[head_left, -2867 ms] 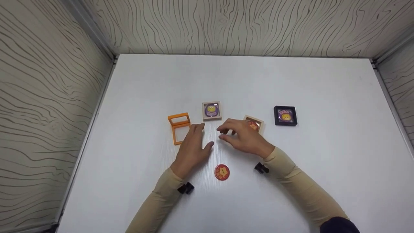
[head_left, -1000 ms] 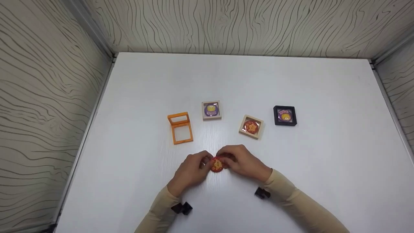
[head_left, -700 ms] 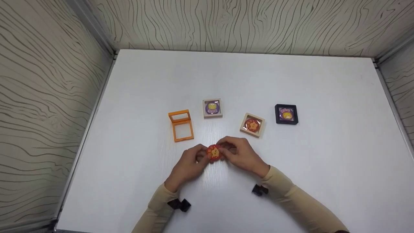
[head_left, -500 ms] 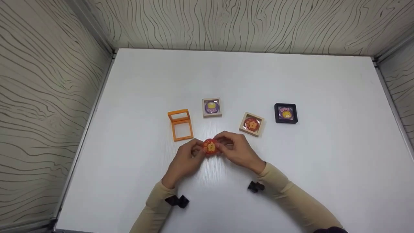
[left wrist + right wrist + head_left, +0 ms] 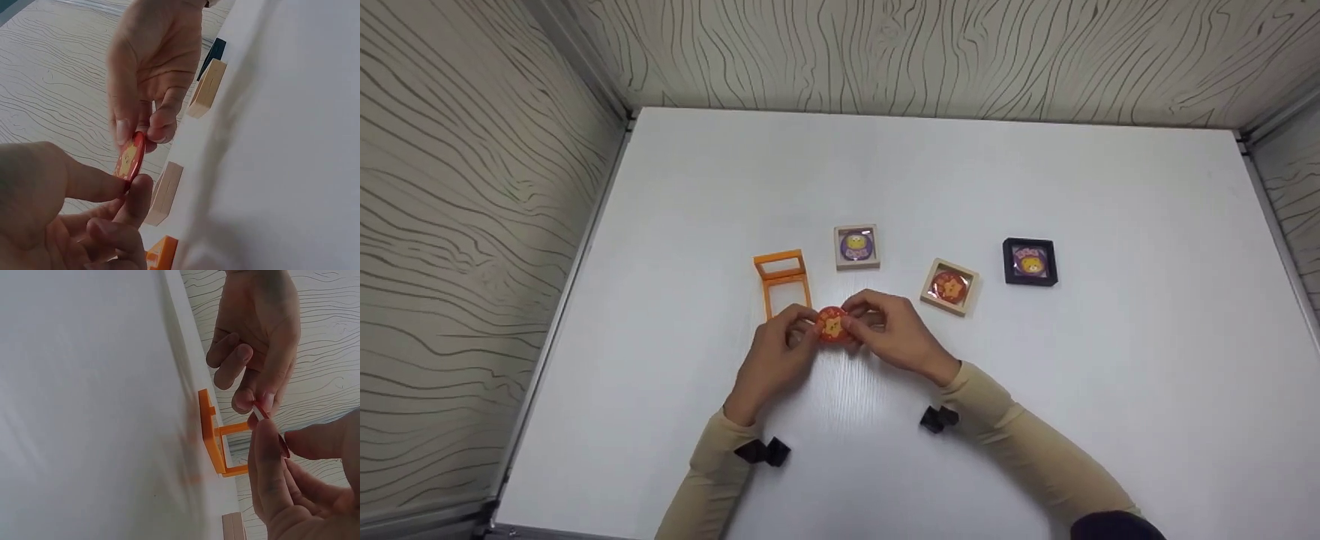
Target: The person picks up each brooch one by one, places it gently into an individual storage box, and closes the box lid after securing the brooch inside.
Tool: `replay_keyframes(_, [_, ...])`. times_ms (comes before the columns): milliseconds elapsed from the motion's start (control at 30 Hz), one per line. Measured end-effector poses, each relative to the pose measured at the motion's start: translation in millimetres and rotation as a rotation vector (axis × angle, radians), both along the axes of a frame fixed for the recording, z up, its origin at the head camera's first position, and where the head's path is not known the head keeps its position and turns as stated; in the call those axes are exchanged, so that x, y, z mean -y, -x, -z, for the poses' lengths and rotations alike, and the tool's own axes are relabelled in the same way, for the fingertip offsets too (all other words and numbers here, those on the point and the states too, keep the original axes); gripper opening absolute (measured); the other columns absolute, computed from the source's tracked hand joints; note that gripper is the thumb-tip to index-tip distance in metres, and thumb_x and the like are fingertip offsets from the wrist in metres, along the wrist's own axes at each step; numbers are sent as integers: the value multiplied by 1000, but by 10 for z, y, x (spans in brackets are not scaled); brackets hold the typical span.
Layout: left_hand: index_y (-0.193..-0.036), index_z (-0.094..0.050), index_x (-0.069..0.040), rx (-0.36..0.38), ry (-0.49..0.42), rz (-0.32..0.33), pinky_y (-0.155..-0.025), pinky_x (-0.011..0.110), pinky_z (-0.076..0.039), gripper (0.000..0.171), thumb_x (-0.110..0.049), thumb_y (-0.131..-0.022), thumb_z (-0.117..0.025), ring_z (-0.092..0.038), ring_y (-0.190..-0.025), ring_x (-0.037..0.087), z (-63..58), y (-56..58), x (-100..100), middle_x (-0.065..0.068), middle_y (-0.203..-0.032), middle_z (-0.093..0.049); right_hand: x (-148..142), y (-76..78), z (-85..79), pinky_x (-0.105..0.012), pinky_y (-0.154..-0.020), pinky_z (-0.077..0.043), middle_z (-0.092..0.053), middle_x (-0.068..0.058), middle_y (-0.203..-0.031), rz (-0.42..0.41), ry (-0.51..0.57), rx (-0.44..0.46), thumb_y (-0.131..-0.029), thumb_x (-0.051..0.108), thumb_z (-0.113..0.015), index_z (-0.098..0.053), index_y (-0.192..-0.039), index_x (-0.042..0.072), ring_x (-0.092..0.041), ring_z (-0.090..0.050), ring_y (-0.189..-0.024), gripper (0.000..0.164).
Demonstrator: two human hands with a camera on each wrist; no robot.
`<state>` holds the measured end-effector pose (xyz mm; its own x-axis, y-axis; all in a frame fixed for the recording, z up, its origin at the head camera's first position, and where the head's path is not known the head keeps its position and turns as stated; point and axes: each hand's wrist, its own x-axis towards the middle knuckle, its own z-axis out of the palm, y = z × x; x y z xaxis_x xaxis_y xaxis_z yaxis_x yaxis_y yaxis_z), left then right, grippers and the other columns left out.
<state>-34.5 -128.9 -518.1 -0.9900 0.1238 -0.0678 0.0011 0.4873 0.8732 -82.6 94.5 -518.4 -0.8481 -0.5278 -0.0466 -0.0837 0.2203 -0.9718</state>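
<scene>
Both hands pinch a round red badge (image 5: 832, 325) with a yellow star figure, raised off the white table. My left hand (image 5: 774, 354) grips its left edge between thumb and forefinger. On the opposite edge, my right hand (image 5: 894, 331) does the same. In the left wrist view the badge (image 5: 130, 157) stands tilted between the fingertips of both hands. Just beyond the left hand lies an orange frame (image 5: 780, 267), hinged open with one half raised; the left fingers cover its near corner in the head view. The right wrist view shows this frame (image 5: 209, 430) beneath the hands.
A pale wooden frame (image 5: 857, 262) with a purple badge stands behind the hands. Another pale frame (image 5: 936, 300) with a red star badge sits right of the right hand. Farther right is a black frame (image 5: 1030, 281) with a purple badge. Wood-patterned walls (image 5: 885, 60) border the table.
The red badge lay on the table at first; both hands came down, picked it up, and carried it forward and left, close to the orange frame. The frames stayed in place.
</scene>
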Motion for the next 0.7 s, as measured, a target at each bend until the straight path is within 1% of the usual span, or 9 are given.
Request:
replay_keyframes(67, [-118,-73,-9,-1,19,-12,-77,34,-51,18,-18,-106,-65,-65,-83,15,-13,16,33,5,-99,-78,39,25,-7,-40,-73,-64,-76,-15,-99,-5,12,20,-106,13,-67,-71,-115,0,-31,-79,-82,17])
replay_keyframes(133, [-119,-74,-10,5,34,-23,-76,32,-49,18,-18,-105,-66,-63,-82,15,-25,37,63,4,-98,-77,80,51,-24,-43,-69,-63,-76,-14,-93,2,20,42,-106,13,-67,-72,-113,0,-30,-78,-76,15])
replay_keyframes(167, [-119,-74,-10,6,40,-26,-76,32,-49,18,-18,-105,-66,-62,-81,15,-34,47,78,4,-99,-77,100,63,-31,-43,-68,-63,-76,-15,-91,6,21,49,-106,13,-68,-72,-111,0,-29,-78,-74,15])
replay_keyframes(300, [-119,-75,-11,5,56,-39,-73,32,-47,18,-21,-106,-67,-59,-77,14,-47,57,160,4,-97,-78,201,106,-45,-34,-66,-64,-78,-13,-90,9,20,67,-104,14,-71,-73,-108,0,-26,-78,-75,15])
replay_keyframes(367, [-119,-75,-11,5,57,-52,-75,31,-47,19,-22,-106,-67,-58,-79,14,-49,55,204,3,-97,-77,244,131,-39,-34,-67,-64,-78,-12,-92,-3,16,71,-104,16,-72,-73,-108,0,-28,-79,-76,16])
replay_keyframes(433, [-120,-75,-12,4,60,-70,-75,32,-46,19,-24,-106,-69,-58,-80,15,-46,62,246,3,-98,-76,278,164,-38,-37,-68,-64,-78,-12,-93,-12,12,63,-104,16,-72,-74,-107,0,-29,-79,-76,17])
replay_keyframes(500, [-121,-74,-10,5,52,-96,-75,32,-46,21,-24,-106,-69,-58,-81,16,-45,83,284,5,-102,-76,296,206,-38,-39,-67,-64,-77,-13,-94,-7,10,56,-104,16,-72,-74,-107,-1,-28,-79,-75,17])
replay_keyframes(633, [-128,-71,-8,27,40,-174,-73,31,-47,27,-25,-108,-64,-58,-81,17,-35,144,382,8,-111,-74,344,284,-26,-38,-67,-64,-76,-16,-94,17,13,50,-103,15,-72,-73,-107,-2,-26,-79,-74,17])
replay_keyframes(700, [-134,-67,-6,37,41,-214,-73,30,-47,30,-20,-107,-63,-58,-82,18,-20,173,441,11,-116,-72,381,314,-15,-37,-67,-64,-77,-16,-93,23,10,50,-103,16,-72,-74,-108,-2,-25,-78,-75,19])
